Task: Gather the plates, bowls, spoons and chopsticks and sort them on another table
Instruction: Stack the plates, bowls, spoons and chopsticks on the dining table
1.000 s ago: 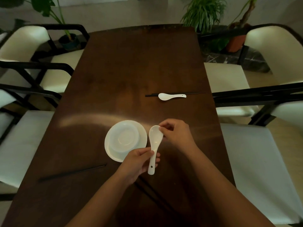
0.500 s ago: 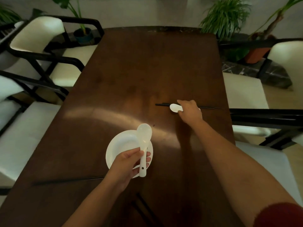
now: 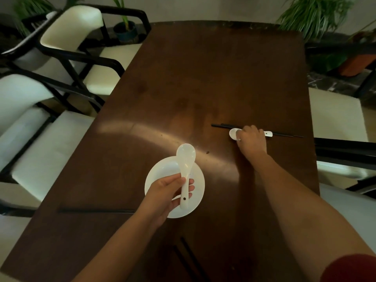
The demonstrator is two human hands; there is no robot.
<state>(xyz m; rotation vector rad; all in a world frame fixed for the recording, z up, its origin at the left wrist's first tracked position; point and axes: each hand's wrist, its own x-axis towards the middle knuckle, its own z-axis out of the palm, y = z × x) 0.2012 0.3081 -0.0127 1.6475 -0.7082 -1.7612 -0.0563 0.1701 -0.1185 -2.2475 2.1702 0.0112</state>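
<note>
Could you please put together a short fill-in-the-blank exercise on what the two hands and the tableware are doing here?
1. The left hand holds a white ____ by its handle above the plate.
2. The right hand rests on the second spoon, which lies beside a pair of black ____.
3. On the plate sits a white ____.
4. The table is made of dark ____.

Missing words: spoon; chopsticks; bowl; wood

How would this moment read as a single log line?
left hand: holds spoon above plate | right hand: on second spoon, chopsticks beside
</note>
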